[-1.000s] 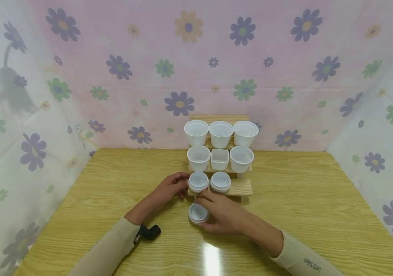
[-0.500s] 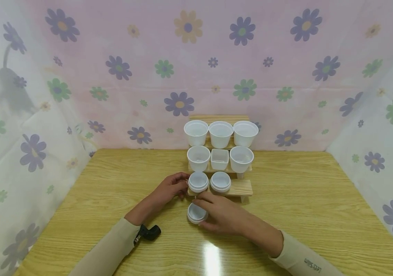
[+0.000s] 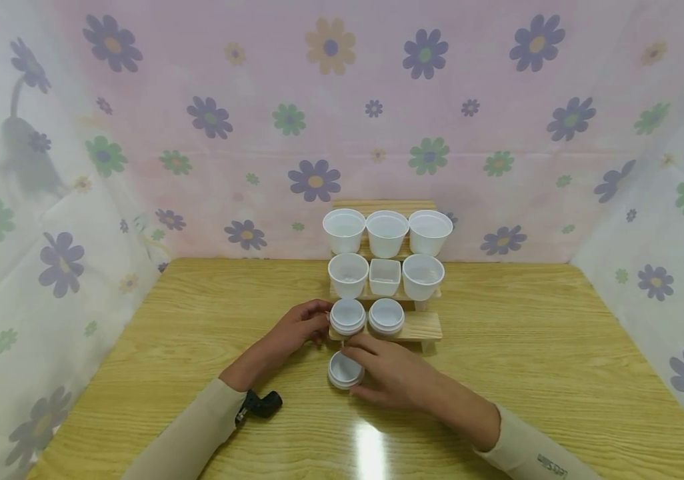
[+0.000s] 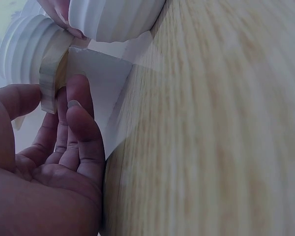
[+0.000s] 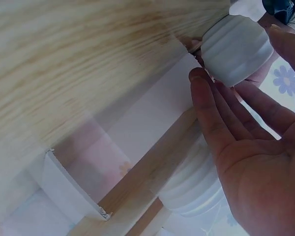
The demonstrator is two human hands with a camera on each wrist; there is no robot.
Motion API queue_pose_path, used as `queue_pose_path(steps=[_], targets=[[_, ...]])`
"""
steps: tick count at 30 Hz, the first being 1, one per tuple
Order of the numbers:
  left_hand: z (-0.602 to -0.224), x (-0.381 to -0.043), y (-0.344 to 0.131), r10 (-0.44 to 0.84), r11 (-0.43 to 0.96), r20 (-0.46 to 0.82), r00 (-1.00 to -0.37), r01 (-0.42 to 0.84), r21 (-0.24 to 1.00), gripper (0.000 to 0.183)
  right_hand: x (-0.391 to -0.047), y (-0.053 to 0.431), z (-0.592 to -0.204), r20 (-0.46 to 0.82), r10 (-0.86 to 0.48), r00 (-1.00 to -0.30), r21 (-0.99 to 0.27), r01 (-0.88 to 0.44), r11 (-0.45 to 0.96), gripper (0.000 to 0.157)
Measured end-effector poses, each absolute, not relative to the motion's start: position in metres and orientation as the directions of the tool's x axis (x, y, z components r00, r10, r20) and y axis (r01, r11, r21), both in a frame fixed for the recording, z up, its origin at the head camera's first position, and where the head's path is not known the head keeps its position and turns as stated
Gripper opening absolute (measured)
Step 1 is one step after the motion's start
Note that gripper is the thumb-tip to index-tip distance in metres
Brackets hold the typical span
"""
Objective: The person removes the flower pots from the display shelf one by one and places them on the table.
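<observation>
A tiered wooden stand [image 3: 420,327] bears white cups and small white pots. My left hand [image 3: 297,330] is at the left end of its lowest step; in the left wrist view the thumb lies on one side of the wooden board [image 4: 50,81] and curled fingers on the other. On the table before that step is a small white ribbed pot [image 3: 343,373]. My right hand [image 3: 399,373] holds this pot [image 5: 236,49] from the right, thumb on the near side, fingers on the stand side. A second ribbed pot [image 3: 348,319] sits close beside my left fingertips.
Another small pot [image 3: 387,319] stands on the lowest step, with bare wood right of it. The middle step carries two round cups and a square cup [image 3: 385,279]. Three larger cups [image 3: 387,237] line the upper step. Flowered cloth [image 3: 228,167] rises behind the table.
The small pot on the table has shifted very slightly left along with my right hand. My left hand stays at the stand's end. The head view has turned a little.
</observation>
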State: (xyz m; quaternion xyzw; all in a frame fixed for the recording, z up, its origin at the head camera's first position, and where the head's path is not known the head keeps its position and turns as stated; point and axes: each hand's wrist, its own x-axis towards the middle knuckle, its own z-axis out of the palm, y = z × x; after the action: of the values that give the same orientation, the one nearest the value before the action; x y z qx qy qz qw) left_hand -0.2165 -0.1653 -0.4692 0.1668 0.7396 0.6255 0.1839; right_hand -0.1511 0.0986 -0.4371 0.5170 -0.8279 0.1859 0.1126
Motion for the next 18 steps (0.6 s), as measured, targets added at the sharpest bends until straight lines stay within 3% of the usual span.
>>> queue_pose_path(steps=[18], targets=[[-0.4683,-0.2155,-0.1644,0.481,0.156,-0.05,-0.875,0.03,0.987,0.037,-0.1464,0.103,-0.4291,0.441,-0.798,-0.41,-0.152,-0.911,0.384,0.053]])
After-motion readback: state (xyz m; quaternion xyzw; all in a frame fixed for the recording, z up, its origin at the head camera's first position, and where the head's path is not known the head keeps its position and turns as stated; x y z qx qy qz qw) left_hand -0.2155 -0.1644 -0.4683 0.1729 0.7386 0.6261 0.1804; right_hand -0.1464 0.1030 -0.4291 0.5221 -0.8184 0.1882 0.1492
